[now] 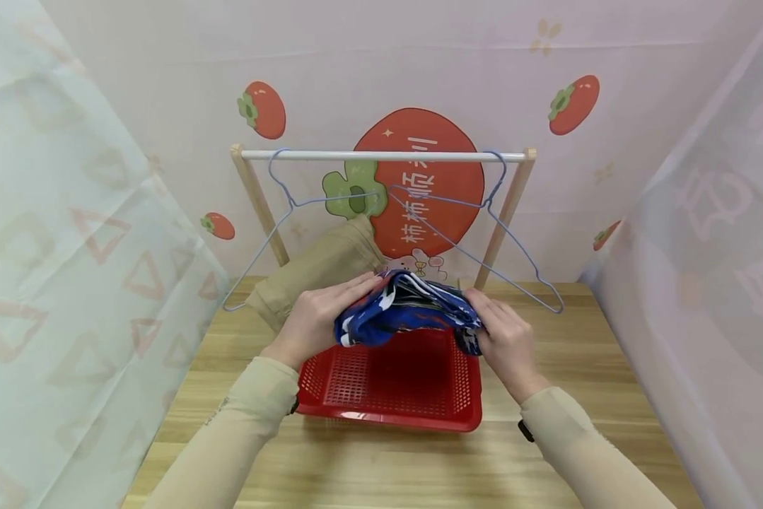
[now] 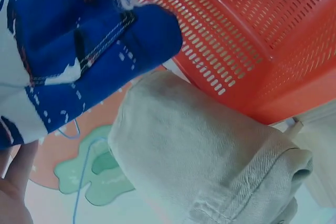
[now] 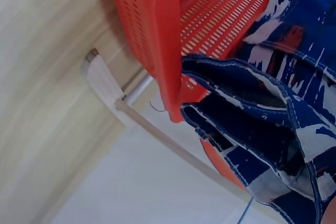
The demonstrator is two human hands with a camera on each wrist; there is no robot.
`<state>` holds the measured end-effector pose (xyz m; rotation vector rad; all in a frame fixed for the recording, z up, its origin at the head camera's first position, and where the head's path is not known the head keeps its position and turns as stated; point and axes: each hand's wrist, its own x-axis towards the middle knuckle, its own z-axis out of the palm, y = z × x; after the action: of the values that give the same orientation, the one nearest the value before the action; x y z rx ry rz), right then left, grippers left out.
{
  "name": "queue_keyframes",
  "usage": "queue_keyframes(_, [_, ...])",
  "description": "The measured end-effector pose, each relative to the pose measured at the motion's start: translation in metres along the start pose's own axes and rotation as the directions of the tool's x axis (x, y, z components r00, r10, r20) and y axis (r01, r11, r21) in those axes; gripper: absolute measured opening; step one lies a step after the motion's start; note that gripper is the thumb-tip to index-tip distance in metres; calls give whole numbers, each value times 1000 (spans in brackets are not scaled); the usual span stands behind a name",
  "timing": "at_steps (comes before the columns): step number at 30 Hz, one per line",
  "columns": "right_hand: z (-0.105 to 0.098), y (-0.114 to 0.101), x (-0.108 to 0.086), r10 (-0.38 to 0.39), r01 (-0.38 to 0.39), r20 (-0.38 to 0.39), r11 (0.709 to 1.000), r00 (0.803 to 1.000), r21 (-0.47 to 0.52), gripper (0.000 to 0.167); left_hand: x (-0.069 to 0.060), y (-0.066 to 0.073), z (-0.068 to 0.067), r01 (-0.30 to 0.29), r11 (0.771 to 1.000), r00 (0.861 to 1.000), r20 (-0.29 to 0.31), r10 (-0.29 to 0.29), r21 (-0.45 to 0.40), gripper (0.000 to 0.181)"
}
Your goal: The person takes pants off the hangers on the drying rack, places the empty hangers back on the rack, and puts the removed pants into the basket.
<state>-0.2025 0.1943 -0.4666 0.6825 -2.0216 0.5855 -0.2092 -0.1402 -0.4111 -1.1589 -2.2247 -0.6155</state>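
Blue garment [image 1: 384, 322] held over the red basket [image 1: 387, 420], khaki garment [image 1: 320, 265] on a hanger

By my reading the work stands about halfway. Beyond the basket and to its left, the khaki garment appears draped, folded over, on one blue hanger [image 1: 292, 206] that hooks on the white rail [image 1: 384, 156]. That piece looks done. Beyond the basket, reaching out past its right side, a second blue hanger [image 1: 486, 205] hooks on the same rail with no cloth on it. What seems left is the blue garment, patterned in white and red, which is up in the air above the far part of the basket and on neither hanger. It is bunched in layers, its edges gaping towards the right (trousers or shorts, I cannot tell which, though the left wrist view shows a stitched pocket).

Both hands are on this one garment. The left hand [image 1: 324, 311], above the basket's far left side, holds one end of the cloth, its fingers nearly straight along the upper edge; the thumb is hidden from the head view. The right hand [image 1: 505, 336], just off the basket's far right side, grips the other end, fingers bent over the cloth. Each seems closed only as far as the thickness of the fabric allows; how firmly they pinch, the pictures do not show.
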Motion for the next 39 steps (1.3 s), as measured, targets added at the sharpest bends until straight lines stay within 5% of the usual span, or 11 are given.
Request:
queue_keyframes(6, [4, 1, 11, -46, 46, 14, 999, 999, -18, 52, 2, -11, -1, 104, 987, 994, -30, -108, -123, 62])
queue_keyframes(11, [8, 3, 24, -69, 70, 17, 997, 997, -35, 47, 6, -23, 0, 211, 940, 973, -31, -227, -269, 52])
queue_keyframes(18, [15, 9, 41, -106, 106, 7, 993, 994, -60, 44, 19, -39, -1, 200, 901, 965, -82, -249, -384, 50])
queue_keyframes(28, [34, 20, 54, -118, 115, -60, 992, 991, -43, 43, 27, -52, 0, 344, 910, 926, -73, -369, -231, 69])
queue_keyframes(39, [56, 23, 63, -129, 128, -20, 990, 991, -59, 43, 38, -75, 1, 355, 913, 912, -139, -385, -199, 30])
